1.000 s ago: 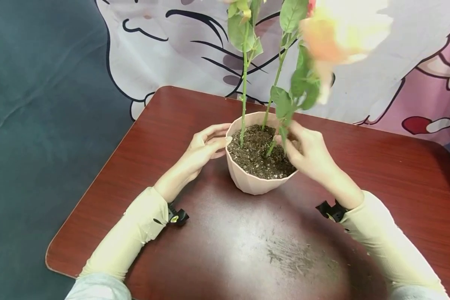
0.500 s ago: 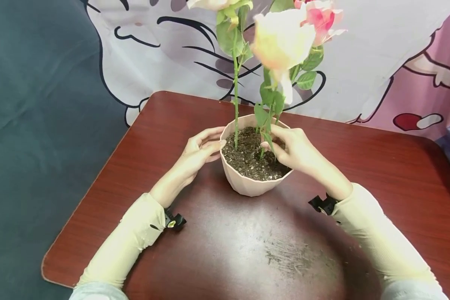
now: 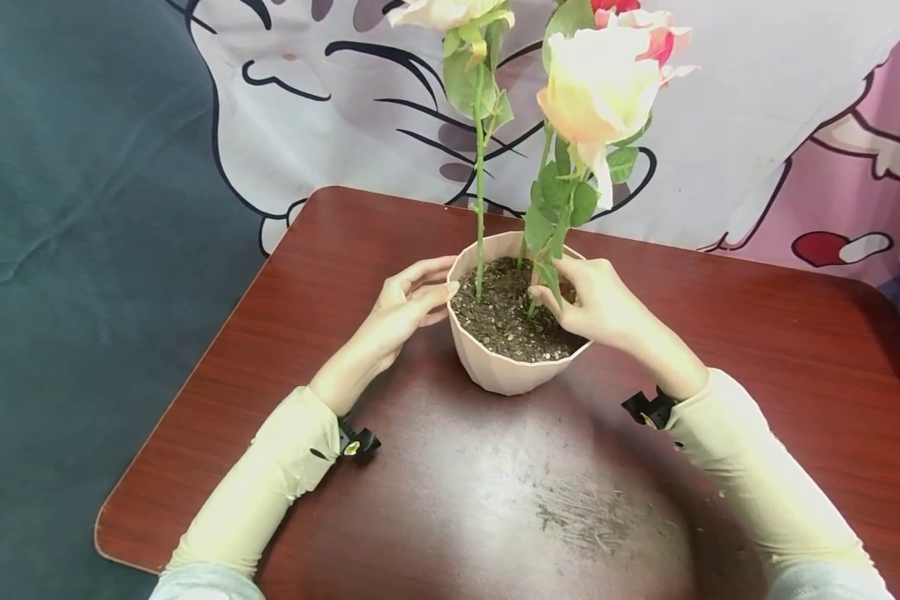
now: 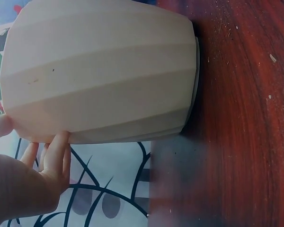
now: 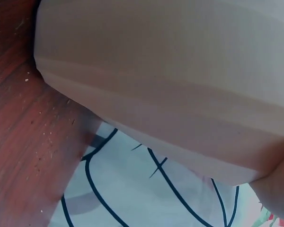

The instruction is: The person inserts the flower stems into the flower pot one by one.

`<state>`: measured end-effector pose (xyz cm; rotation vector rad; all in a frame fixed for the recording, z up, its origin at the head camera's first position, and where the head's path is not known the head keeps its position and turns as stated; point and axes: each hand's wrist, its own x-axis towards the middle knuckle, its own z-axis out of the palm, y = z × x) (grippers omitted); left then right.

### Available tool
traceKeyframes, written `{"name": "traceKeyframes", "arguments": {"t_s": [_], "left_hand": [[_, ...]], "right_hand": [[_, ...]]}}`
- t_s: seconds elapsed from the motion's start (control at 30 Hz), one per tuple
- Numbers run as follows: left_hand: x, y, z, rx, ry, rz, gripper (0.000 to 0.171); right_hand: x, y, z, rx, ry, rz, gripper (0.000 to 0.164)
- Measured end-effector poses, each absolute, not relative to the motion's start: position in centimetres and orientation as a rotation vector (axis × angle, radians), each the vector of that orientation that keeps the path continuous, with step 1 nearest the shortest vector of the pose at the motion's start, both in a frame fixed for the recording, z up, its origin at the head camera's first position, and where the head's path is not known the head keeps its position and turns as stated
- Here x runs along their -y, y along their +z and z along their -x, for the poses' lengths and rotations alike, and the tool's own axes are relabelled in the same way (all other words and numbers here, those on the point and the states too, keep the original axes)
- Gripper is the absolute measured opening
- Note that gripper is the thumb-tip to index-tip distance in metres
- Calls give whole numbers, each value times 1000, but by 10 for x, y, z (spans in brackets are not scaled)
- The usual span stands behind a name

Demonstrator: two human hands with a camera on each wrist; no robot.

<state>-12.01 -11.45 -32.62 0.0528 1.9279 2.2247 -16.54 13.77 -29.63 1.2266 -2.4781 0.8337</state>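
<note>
A pale pink faceted flower pot (image 3: 506, 372) full of dark soil (image 3: 513, 333) stands on the table. My left hand (image 3: 408, 308) holds its left side, thumb at the rim and fingers against the outer wall, as the left wrist view shows too. My right hand (image 3: 600, 304) reaches over the right rim and pinches the lower stem of a cream-peach rose (image 3: 596, 92) just above the soil. Leaves partly hide those fingertips. In the right wrist view the pot wall (image 5: 156, 85) covers most of the hand (image 5: 277, 194).
A white rose (image 3: 450, 12) on a straight stem (image 3: 480, 192) stands at the pot's left, and a pink rose (image 3: 663, 42) behind the cream one. Soil crumbs (image 3: 592, 517) lie on the red-brown table (image 3: 330, 275). A cartoon-print cloth (image 3: 727, 150) hangs behind.
The cream-peach rose has swung left from the far right, then slightly back right. My right hand has shifted left with its stem. My left hand stays at the pot.
</note>
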Motion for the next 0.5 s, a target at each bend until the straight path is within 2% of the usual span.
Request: {"name": "traceKeyframes", "arguments": {"t_s": [0.37,0.5], "left_hand": [[120,-329,130,-2011,2151,-108,43],[123,-335,132,-2088,2095,-168,43]], "right_hand": [[-137,-302,162,2586,1056,-968,32],[-144,-304,157,2532,1083,-964,34]]}}
